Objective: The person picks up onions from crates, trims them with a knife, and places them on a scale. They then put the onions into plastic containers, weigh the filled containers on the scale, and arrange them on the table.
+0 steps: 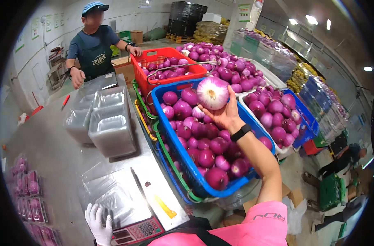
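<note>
A large purple-and-white onion (pixel 213 93), root end facing me, sits in my bare right hand (pixel 226 115), raised over the blue crate (pixel 156 100) of purple onions. My fingers and thumb support it from below and from the side. My left hand (pixel 99 224), in a white glove, has its fingers apart at the near end of a clear plastic tray (pixel 115 201). That tray lies on the scale's flat top, beside the scale's red keypad (pixel 142 230). A yellow strip-like object (pixel 165 207) and a long thin dark strip (pixel 141 190) lie to its right.
Stacked clear trays (pixel 113 135) stand on the metal table (pixel 52 139), with a red-handled tool (pixel 65 102) nearby. Packed onions (pixel 31 184) line the left. A red crate (pixel 162 53) and white crates of onions adjoin the blue one. A co-worker (pixel 97 49) stands across the table.
</note>
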Available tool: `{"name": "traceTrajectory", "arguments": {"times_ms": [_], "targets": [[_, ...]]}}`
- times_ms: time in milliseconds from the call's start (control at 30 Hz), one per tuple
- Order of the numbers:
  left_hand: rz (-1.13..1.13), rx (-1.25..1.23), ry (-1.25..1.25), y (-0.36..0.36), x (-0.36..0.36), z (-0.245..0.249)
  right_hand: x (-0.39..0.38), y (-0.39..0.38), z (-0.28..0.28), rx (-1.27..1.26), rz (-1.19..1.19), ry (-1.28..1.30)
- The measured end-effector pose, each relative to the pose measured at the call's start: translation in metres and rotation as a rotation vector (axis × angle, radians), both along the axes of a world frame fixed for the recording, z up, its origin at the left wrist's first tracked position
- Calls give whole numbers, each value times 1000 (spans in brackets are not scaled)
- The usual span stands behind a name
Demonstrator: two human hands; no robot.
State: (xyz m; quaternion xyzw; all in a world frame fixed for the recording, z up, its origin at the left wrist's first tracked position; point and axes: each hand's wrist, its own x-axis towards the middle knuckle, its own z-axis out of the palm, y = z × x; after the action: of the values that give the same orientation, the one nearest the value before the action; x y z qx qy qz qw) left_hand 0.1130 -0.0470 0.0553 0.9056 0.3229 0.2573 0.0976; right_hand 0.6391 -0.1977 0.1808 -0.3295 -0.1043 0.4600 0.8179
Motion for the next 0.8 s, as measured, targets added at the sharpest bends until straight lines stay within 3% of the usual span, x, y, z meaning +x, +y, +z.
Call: {"name": "traceTrajectory", "arguments": {"times_ms": [267,333,467,567,667,800], "targets": [[-296,-163,-112,19,-47,-18,-187,-1,-9,82,130,187],[-402,-153,-158,22,-45,-30,-225,9,-21,43,108,111],[-476,-153,-193,11,-43,-40,-313,44,-69,-110,143,-243],[-370,-89,-165,-3,-49,-45,-356,74,-120,-212,212,-705],[-315,-62,-91,-5,-55,-46,-388,88,-140,-417,104,-1533],[-276,-109,-186,-4,-61,-40,-389,95,-136,-404,251,-1782]]}}
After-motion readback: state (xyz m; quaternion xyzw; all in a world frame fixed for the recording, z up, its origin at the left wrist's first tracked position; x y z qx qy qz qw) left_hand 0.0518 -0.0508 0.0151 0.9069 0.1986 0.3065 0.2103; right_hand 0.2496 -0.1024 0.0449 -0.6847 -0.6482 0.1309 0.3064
